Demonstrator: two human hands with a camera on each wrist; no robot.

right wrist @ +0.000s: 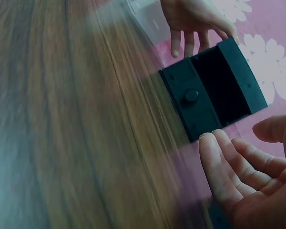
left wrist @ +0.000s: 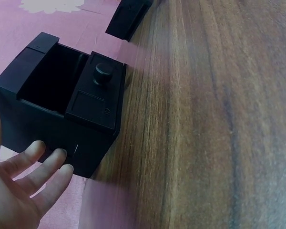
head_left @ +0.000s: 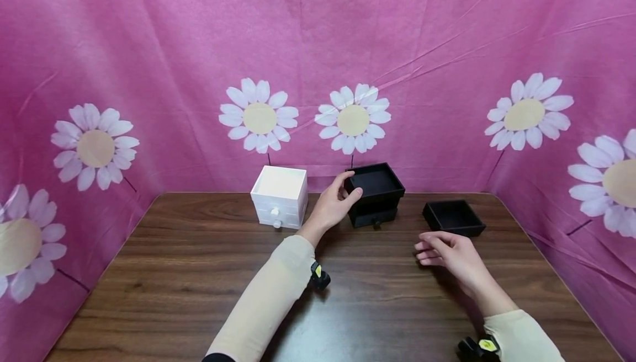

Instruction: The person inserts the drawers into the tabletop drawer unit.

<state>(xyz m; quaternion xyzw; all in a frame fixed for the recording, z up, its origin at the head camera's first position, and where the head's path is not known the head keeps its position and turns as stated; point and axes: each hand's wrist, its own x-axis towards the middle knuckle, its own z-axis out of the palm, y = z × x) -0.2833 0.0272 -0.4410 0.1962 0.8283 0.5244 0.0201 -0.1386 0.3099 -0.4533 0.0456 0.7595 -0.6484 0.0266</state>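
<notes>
A small black drawer box (head_left: 376, 193) stands near the back of the table. Its upper slot gapes, while the lower drawer (left wrist: 96, 90) with a round knob sits pushed in. My left hand (head_left: 332, 203) rests at the box's left side, thumb by the front corner and a finger at the top rim. Three spread fingers lie along the side wall in the left wrist view. A loose black drawer (head_left: 454, 217), hollow side up, lies on the table to the right. Just in front of it, my right hand (head_left: 449, 254) hovers with loosely bent fingers around nothing.
A white drawer box (head_left: 279, 196) with small knobs stands left of the black one. Wooden tabletop (head_left: 199, 273) stretches toward me. A pink cloth (head_left: 189, 47) with daisies hangs behind and along both sides.
</notes>
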